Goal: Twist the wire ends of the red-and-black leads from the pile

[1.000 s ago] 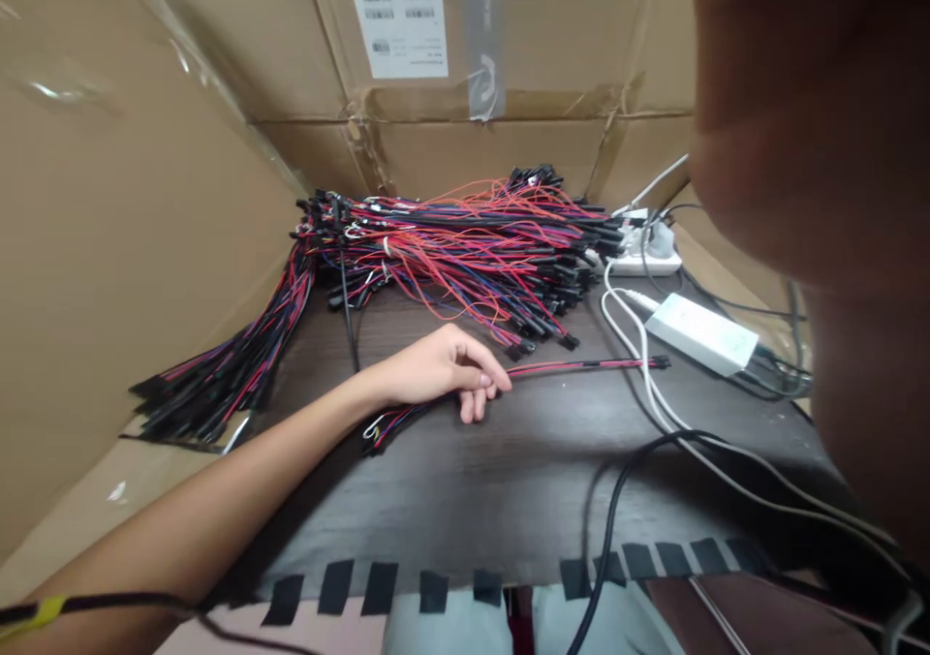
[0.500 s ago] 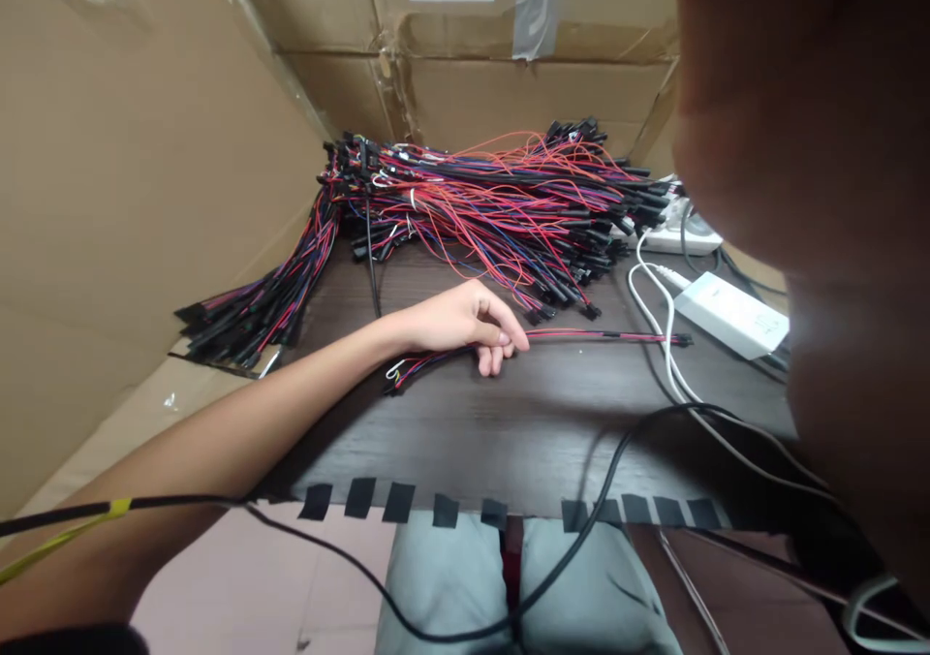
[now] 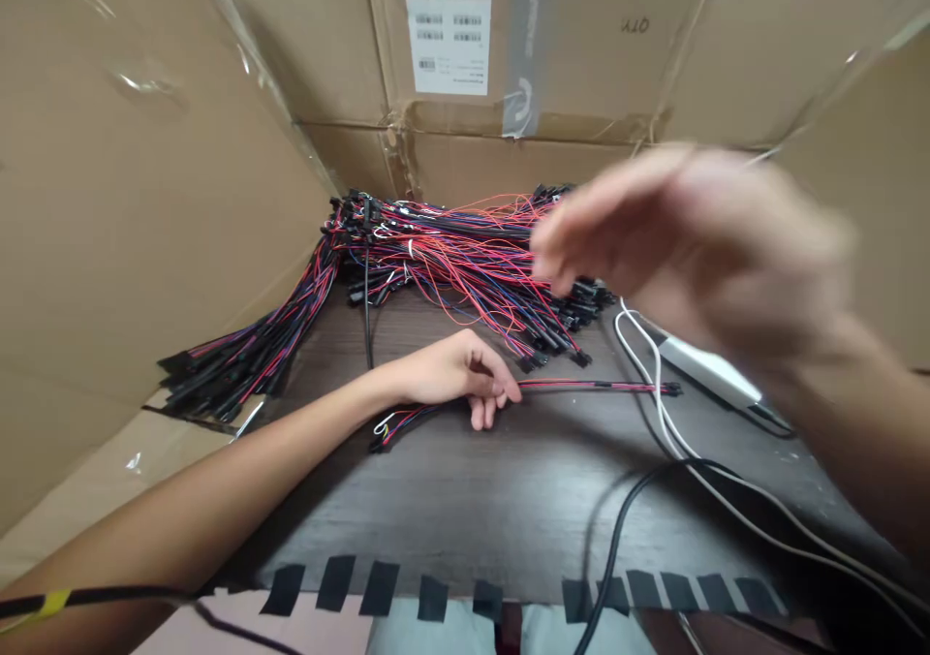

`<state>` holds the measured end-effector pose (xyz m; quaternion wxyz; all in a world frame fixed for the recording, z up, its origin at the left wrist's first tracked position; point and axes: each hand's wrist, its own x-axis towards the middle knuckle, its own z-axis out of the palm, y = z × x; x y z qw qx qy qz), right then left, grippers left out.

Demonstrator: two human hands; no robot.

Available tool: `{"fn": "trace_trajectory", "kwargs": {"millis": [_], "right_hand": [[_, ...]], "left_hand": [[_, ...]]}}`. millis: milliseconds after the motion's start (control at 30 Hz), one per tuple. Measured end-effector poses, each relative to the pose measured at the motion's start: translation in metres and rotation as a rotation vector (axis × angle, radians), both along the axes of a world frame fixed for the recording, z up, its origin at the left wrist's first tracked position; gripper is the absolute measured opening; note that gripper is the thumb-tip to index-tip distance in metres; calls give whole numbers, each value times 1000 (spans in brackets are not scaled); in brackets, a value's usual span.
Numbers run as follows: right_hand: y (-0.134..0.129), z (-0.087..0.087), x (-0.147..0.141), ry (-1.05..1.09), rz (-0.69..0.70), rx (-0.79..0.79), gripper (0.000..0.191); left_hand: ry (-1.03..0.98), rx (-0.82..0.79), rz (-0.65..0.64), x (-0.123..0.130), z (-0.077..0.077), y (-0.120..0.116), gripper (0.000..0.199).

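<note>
My left hand (image 3: 469,381) is closed round the middle of a thin wire harness (image 3: 567,385) with red and dark wires. Its left end, with a black connector and a white and yellow bit, lies on the table below my wrist. The right end runs to a small black connector under the white cable. My right hand (image 3: 697,248) is raised above the right side of the table, smeared by motion; whether its fingers hold anything is unclear. It hides part of the big pile of wire harnesses (image 3: 465,258) at the back.
Another bundle of harnesses (image 3: 247,345) hangs over the left side. A white power adapter (image 3: 716,374) and white cable (image 3: 672,432) lie at the right. A black cable (image 3: 617,539) crosses the front. Black tape strips (image 3: 434,598) line the table edge; cardboard walls (image 3: 349,74) surround it.
My right hand has swung from close in front of the camera to over the table's right side. The view has tilted up slightly. My left hand still grips the harness.
</note>
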<state>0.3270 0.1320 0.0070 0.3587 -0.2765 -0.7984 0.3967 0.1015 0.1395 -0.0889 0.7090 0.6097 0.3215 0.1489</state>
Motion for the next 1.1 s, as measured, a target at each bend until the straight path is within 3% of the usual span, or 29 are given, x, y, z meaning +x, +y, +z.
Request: {"fn": "trace_trajectory", "kwargs": {"millis": [67,167,267,400,533,767,1100], "right_hand": [[5,-26,-6,-126,63,35,21],[8,-65,-12,-313,-35,186,18],[6,-85,-14,-382,-8,62,17],[6,-88,-16,-379,95,-275,15],[10,-90,-16,-330,81,-425,17],[14,-87,-12,-425,166,-309,21],[19,-83,-7,-480,196,-326,24]], "left_hand": [[0,15,-11,0,0,-1,15],[-21,26,-8,0,0,-2,15],[-36,27,12,0,-1,-3,11],[-45,24,46,2,1,-6,7],[-34,12,85,3,5,-8,17],[20,-21,66,-1,5,-8,16],[-22,-39,83,-3,4,-8,17]]}}
